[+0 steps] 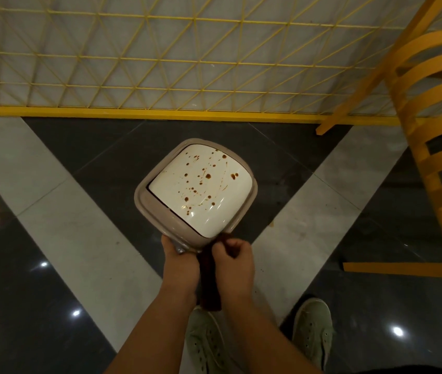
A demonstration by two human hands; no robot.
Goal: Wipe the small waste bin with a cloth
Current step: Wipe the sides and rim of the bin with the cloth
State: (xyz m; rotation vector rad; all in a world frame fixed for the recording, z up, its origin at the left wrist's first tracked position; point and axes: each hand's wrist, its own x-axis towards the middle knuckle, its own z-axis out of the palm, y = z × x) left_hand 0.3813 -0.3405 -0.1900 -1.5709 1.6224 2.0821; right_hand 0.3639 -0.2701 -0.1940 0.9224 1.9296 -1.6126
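Above a glossy dark-and-pale floor [84,247] by a yellow fence [144,76], the left hand [179,261] grips the near rim of the bin [195,188], the right hand [234,255] pinches a dark cloth [209,282]; bunch it, then wipe the spotted lid.

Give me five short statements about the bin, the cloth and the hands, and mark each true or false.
1. The bin's white lid is spotted with brown stains. True.
2. The left hand grips the near rim of the bin. True.
3. The dark cloth lies spread over the lid. False: it hangs between the two hands, off the lid.
4. The right hand is empty. False: it pinches the cloth.
5. A yellow chair stands right of the bin. True.
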